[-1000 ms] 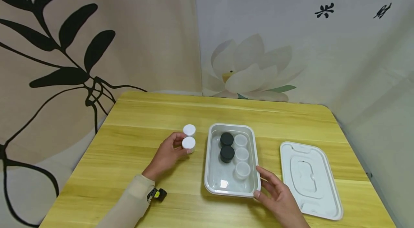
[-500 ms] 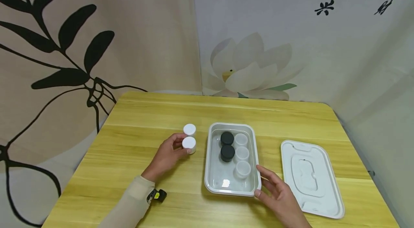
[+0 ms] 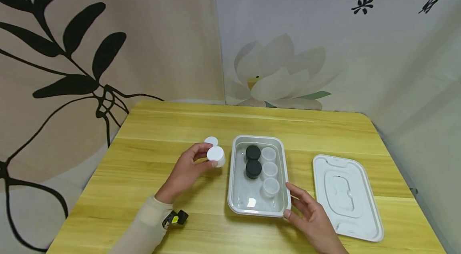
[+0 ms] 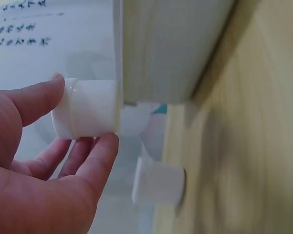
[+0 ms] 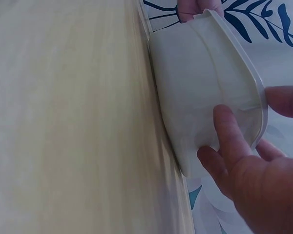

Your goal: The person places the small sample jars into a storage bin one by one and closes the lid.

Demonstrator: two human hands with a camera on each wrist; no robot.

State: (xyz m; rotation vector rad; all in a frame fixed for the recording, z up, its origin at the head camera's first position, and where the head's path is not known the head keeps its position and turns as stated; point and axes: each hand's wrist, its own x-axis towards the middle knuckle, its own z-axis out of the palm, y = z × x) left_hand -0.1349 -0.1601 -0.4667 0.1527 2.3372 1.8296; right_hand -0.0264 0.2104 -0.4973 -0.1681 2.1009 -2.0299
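A small white capped jar (image 3: 215, 156) is pinched between the thumb and fingers of my left hand (image 3: 184, 172), tilted and raised off the table. Just behind it stands a second white jar (image 3: 211, 141), partly hidden in the head view and seen upright on the table in the left wrist view (image 4: 158, 183). My right hand (image 3: 309, 216) holds the near right corner of a white plastic container (image 3: 237, 206), thumb at the rim and fingertips on the outer wall (image 5: 195, 87). Inside it are two black-capped jars (image 3: 253, 169) and a column of three translucent-lidded jars (image 3: 270, 187).
A white lid (image 3: 347, 200) lies flat on the wooden table (image 3: 173, 126), right of the container and close to my right hand. Behind the table hangs a printed curtain (image 3: 173, 34).
My left hand has lifted the nearer white jar off the table and brought it slightly right, towards the container. The right hand stays at the container's corner.
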